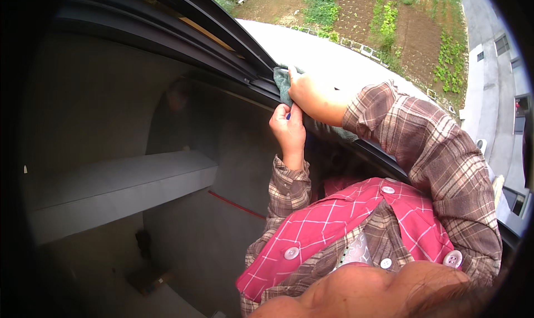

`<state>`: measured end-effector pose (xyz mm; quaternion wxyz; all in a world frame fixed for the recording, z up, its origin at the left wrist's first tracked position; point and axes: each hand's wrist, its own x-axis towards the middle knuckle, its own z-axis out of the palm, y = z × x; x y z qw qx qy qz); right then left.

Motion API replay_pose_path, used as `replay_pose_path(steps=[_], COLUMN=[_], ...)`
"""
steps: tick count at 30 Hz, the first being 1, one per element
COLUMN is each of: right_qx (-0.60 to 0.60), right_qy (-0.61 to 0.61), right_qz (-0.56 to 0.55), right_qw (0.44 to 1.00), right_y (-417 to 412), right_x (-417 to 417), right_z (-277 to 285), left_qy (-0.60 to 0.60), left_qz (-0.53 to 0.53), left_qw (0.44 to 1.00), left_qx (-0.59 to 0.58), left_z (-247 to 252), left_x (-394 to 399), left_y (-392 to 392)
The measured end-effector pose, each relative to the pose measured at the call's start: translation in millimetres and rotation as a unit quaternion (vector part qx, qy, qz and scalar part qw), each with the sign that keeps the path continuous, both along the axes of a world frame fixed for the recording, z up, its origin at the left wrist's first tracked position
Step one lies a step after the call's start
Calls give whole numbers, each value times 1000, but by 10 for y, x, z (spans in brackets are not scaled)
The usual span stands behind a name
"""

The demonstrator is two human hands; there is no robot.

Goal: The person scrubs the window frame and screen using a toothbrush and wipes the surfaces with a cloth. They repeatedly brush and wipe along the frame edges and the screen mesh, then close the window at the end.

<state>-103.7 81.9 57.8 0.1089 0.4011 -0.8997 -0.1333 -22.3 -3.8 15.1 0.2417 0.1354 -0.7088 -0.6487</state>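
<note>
At the corner of a dark metal window frame, my right hand presses a grey-green cloth into the frame's channel. A thin pale edge shows by its fingertips; what it belongs to is hidden. Just below, my left hand has its thumb and fingers pinched together by the cloth's lower end. A small blue object shows between those fingers, mostly covered. More grey-green cloth lies along the frame under my right wrist; whether it is the same piece I cannot tell.
Sliding-window rails run to the upper left. Beyond the window are a white ledge, garden plots and a grey building. A dark surface at left shows a person's dim figure and a pale beam.
</note>
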Motion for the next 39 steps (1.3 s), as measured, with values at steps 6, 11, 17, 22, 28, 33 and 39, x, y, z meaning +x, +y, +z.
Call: replay_pose_path(steps=[6, 11, 17, 22, 28, 33, 39], right_qx=[-111, -364, -235, -86, 33, -37, -116], right_qy=[4, -114, -137, -90, -89, -157, -171], right_qz=[29, 5, -46, -116, -140, -171, -161], right_qw=[993, 924, 961, 985, 986, 972, 965], right_y=[32, 249, 847, 1515, 1611, 1656, 1464], right_x=[3, -125, 125, 881, 1065, 1157, 1174], right_z=[39, -174, 4, 98, 447, 519, 225], left_qy=[-20, -65, -83, -60, -68, -68, -100], left_qz=[-7, -133, -319, -538, -562, -551, -579], left_qw=[998, 976, 931, 834, 819, 823, 801], left_qx=[-56, -159, -157, -111, -94, -121, -114], left_z=[-76, -24, 178, 116, 212, 224, 47], left_x=[-38, 55, 237, 509, 502, 515, 553], left_y=[-143, -90, 338, 711, 755, 667, 405])
